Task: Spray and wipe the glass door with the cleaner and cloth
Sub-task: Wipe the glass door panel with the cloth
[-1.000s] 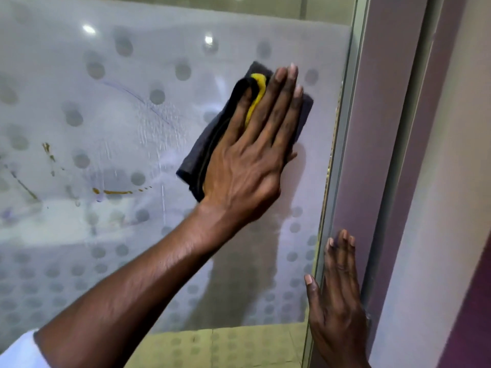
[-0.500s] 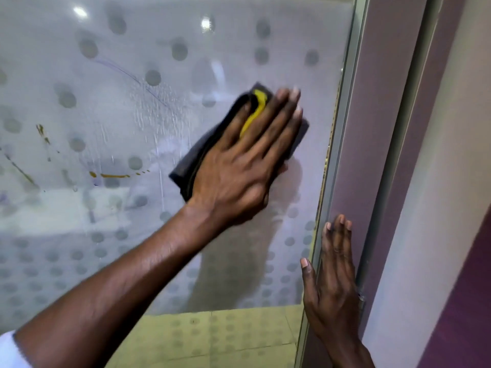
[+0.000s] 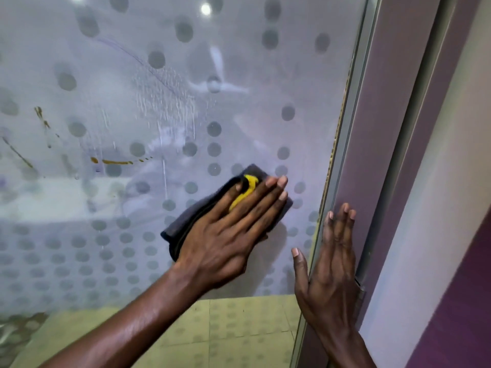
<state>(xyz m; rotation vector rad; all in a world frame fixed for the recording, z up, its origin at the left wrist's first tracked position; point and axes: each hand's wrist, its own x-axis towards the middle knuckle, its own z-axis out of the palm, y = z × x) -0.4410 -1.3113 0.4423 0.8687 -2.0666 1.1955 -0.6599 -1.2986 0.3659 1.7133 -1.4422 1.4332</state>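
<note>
The frosted glass door (image 3: 239, 62) with grey dots fills the left and middle of the view. My left hand (image 3: 228, 232) lies flat on a dark grey cloth (image 3: 186, 221) with a yellow trim, pressing it against the glass low down, near the right edge. Wet spray streaks (image 3: 164, 102) and brownish smears (image 3: 114, 162) mark the glass up and left of the cloth. My right hand (image 3: 332, 264) rests flat with fingers straight against the door's metal edge frame (image 3: 353, 102), holding nothing. No spray bottle is in view.
A mauve door jamb (image 3: 393, 128) and pale wall (image 3: 451, 181) stand right of the glass. Yellowish floor tiles (image 3: 239, 333) show through the clear lower strip of the door.
My left hand has slid the cloth down the glass, from high near the right edge to lower down. My right hand has stayed on the frame.
</note>
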